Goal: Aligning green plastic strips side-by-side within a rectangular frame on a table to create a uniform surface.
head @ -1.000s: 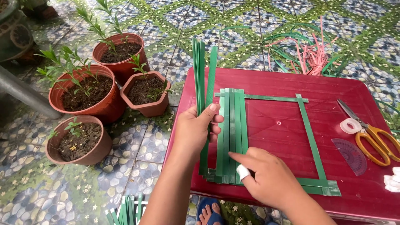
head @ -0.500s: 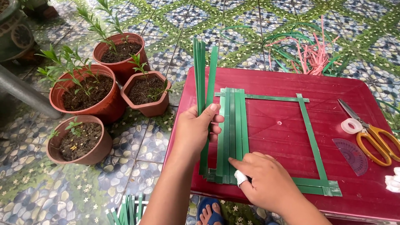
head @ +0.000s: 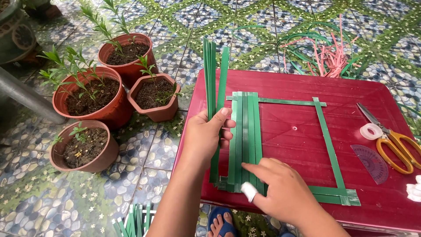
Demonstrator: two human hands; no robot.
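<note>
Both hands reach forward — left hand (head: 206, 134) curled closed, right hand (head: 280, 193) flat, fingers pressing down.

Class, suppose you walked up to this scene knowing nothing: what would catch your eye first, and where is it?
First, the red table with a square frame of green strips laid on it. At its left edge the left hand grips a bundle of upright strips, while the right hand presses the packed strips near the front. Terracotta pots stand on the tiles at left; yellow scissors lie at right.
</note>
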